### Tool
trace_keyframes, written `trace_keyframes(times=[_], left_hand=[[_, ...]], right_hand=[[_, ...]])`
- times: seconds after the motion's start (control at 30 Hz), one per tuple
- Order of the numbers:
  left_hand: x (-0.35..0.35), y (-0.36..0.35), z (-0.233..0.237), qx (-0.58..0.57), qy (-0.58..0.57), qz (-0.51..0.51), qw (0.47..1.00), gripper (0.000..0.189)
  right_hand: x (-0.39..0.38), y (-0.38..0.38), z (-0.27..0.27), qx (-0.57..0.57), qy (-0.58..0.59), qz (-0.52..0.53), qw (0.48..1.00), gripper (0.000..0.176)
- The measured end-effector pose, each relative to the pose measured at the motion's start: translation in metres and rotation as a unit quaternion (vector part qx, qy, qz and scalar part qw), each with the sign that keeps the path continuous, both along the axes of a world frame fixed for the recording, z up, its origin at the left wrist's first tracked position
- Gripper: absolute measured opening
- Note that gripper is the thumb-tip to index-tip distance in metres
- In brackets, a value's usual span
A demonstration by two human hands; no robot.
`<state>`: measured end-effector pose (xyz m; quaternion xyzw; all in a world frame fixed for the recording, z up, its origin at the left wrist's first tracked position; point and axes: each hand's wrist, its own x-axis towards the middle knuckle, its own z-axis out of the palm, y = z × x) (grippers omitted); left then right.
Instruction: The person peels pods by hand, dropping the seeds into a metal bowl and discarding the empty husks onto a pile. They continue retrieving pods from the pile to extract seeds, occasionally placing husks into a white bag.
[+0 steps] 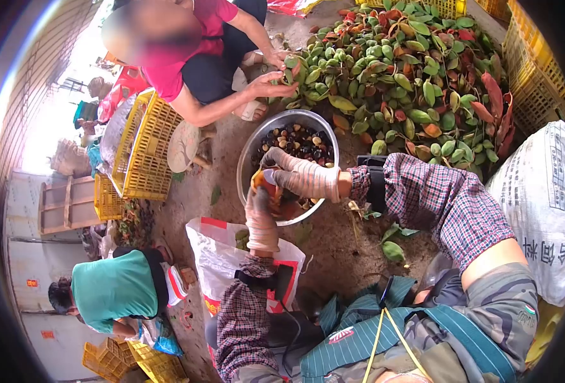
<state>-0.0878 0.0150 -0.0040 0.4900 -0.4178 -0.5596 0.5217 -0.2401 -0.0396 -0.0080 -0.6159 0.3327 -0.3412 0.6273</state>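
Observation:
My left hand (261, 217), in a soiled striped glove, is closed round a split orange-red pod (264, 183). Above it, my right hand (301, 177) wears a matching glove with darkened fingertips. Its fingers are bent in against the pod's opening, where a small pale piece shows; whether they grip that piece is hard to make out. Both hands are over the near part of a metal basin (243, 156). Dark shiny seeds and some pale brown ones (303, 142) lie in the basin, partly hidden by my hands.
A big heap of green and reddish pods (404, 83) lies beyond the basin. A white sack (209, 246) stands close on the left, a full one (531, 198) on the right. Yellow crates (151, 150) flank the area. Across from me a person's hands (279, 80) handle pods; another person (113, 287) bends at left.

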Motion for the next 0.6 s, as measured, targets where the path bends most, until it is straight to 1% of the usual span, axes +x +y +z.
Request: trace_keyframes(times=[0.03,0.1,0.13,0.17,0.2,0.23,0.27,0.3,0.33,0.4,0.47,0.5,0.53,0.6], left_hand=[[0.003,-0.003,0.001,0.017,0.035,-0.001,0.999,0.036],[0.007,-0.005,0.007,0.053,0.104,-0.002,0.993,0.035],[0.010,-0.006,0.009,0.050,0.057,0.010,0.997,0.033],[0.012,-0.007,0.010,0.047,0.010,0.021,0.999,0.032],[0.013,-0.008,0.011,0.046,-0.038,0.032,0.998,0.030],[0.013,-0.008,0.012,0.023,-0.096,0.052,0.994,0.022],[0.015,-0.009,0.013,-0.021,-0.180,0.051,0.982,0.020],[0.020,-0.010,0.014,-0.067,-0.263,0.050,0.961,0.018],[0.022,-0.011,0.015,-0.112,-0.344,0.047,0.931,0.016],[0.023,-0.008,0.014,-0.141,-0.296,0.011,0.945,0.014],[0.024,-0.004,0.011,-0.167,-0.246,-0.028,0.955,0.014],[0.024,-0.003,0.007,-0.193,-0.247,-0.060,0.948,0.020],[0.019,-0.006,0.000,-0.288,-0.272,-0.081,0.915,0.019],[0.013,-0.006,0.000,-0.356,-0.357,-0.114,0.856,0.035]], right_hand=[[0.002,-0.001,-0.007,0.068,-0.094,0.031,0.993,0.037],[-0.004,-0.002,-0.014,0.133,-0.203,0.099,0.965,0.041],[-0.008,-0.003,-0.014,0.163,-0.256,0.131,0.944,0.043],[-0.013,-0.005,-0.014,0.179,-0.239,0.146,0.943,0.050],[-0.014,-0.007,-0.016,0.192,-0.247,0.137,0.940,0.052],[-0.014,-0.009,-0.019,0.203,-0.254,0.127,0.937,0.053],[-0.014,-0.012,-0.021,0.214,-0.261,0.118,0.934,0.054],[-0.008,-0.021,-0.032,0.303,-0.289,0.085,0.904,0.055],[-0.010,-0.020,-0.037,0.318,-0.290,0.031,0.902,0.055],[-0.013,-0.027,-0.039,0.366,-0.214,0.025,0.905,0.050],[-0.007,-0.022,-0.035,0.339,-0.318,0.123,0.877,0.042],[-0.003,-0.021,-0.033,0.322,-0.368,0.171,0.856,0.039],[0.002,-0.026,-0.035,0.270,-0.404,0.213,0.847,0.039],[0.000,-0.026,-0.036,0.235,-0.404,0.218,0.857,0.039]])
